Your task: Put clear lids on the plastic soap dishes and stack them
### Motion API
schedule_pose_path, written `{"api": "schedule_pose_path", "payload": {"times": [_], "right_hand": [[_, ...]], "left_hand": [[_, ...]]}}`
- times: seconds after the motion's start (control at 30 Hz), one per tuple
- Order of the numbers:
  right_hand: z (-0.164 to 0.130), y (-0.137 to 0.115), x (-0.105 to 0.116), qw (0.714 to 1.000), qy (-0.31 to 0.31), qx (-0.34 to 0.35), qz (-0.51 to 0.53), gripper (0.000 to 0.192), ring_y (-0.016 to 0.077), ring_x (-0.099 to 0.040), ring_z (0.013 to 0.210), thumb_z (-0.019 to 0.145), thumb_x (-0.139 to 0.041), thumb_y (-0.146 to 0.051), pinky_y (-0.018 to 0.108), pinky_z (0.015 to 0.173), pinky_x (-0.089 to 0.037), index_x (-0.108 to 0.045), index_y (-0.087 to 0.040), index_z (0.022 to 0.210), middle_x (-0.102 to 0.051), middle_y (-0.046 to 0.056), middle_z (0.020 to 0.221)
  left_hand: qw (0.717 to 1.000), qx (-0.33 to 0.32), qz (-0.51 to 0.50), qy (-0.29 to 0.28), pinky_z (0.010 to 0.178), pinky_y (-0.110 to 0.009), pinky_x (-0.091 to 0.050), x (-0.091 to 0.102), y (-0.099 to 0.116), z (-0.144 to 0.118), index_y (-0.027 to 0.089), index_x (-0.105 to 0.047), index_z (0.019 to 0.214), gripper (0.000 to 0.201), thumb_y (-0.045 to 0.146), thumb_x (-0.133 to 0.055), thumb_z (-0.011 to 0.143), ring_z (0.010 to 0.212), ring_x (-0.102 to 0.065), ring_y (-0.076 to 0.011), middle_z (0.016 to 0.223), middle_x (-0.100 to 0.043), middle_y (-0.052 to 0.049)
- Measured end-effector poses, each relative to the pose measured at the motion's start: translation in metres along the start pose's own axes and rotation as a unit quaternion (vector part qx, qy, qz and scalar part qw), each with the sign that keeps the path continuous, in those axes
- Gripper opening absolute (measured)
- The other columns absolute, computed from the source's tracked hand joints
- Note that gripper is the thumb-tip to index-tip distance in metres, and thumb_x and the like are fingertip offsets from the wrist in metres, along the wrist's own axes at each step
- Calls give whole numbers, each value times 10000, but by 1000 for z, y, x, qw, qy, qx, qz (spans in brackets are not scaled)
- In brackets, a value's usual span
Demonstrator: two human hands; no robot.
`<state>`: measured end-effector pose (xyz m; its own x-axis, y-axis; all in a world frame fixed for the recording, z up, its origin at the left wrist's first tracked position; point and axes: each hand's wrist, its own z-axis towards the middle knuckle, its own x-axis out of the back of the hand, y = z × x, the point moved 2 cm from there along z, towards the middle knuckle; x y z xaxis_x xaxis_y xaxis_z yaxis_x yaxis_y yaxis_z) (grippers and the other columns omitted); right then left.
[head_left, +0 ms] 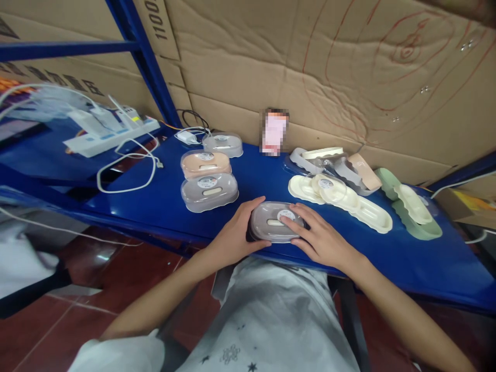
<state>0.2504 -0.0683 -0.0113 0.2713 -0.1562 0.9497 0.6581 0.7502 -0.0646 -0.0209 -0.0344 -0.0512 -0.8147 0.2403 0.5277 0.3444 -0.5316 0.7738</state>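
Observation:
A grey oval plastic box (267, 233) with a clear lid and a round white sticker sits at the table's front edge. My left hand (248, 227) is wrapped around its left end, thumb at the near side. My right hand (315, 232) grips the right end, with a fingertip pressing on the sticker. To the left stand a grey lidded box (211, 199), a peach lidded box (206, 163) and another grey lidded box (225, 144) behind them. Right of my hands lie several cream plastic parts (374, 214), one bearing a round sticker.
A pile of grey, peach and clear parts (349, 170) lies at the back right, near green trays (420, 227). A phone (274, 132) leans on the cardboard wall (240, 62). At left are a power strip (112, 137) and a looped white cable (127, 191) on the blue table (163, 217).

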Motion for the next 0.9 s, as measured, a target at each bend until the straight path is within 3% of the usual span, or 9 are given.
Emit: {"api": "schedule_pose_path", "payload": {"times": [0.2,0.37,0.67,0.9], "right_hand": [[5,-2,3,1000,0,7,16,624,358,-397,1585,1109,-530,-344,625,1260,-458,-354,-309,1706,-447,160,1661],[-6,2,-2,1000,14,-9,3,660,340,-420,1582,1116,-520,-344,593,1249,-480,-283,-323,1732,-438,158,1678],[-4,-6,-7,999,27,15,-38,594,376,-433,1550,1101,-523,-369,600,1226,-486,-431,-261,1678,-500,171,1631],[-8,-6,-9,998,27,-15,-61,614,393,-455,1524,1097,-542,-405,622,1188,-506,-407,-292,1686,-491,169,1639]], "left_hand": [[1000,-2,-3,-11,1291,-566,-421,1,2,1,347,-309,1659,1055,417,-944,820,1545,-480,-363,1682,-433,-130],[1000,-6,11,-14,1283,-558,-433,1,2,1,342,-319,1651,1013,381,-927,842,1541,-481,-355,1662,-445,-130],[999,-21,9,-44,1253,-554,-463,4,5,2,327,-369,1623,937,391,-909,860,1495,-515,-351,1604,-469,-136],[999,-19,2,-45,1248,-580,-457,4,6,3,332,-399,1606,892,410,-900,872,1474,-524,-359,1571,-489,-133]]}}
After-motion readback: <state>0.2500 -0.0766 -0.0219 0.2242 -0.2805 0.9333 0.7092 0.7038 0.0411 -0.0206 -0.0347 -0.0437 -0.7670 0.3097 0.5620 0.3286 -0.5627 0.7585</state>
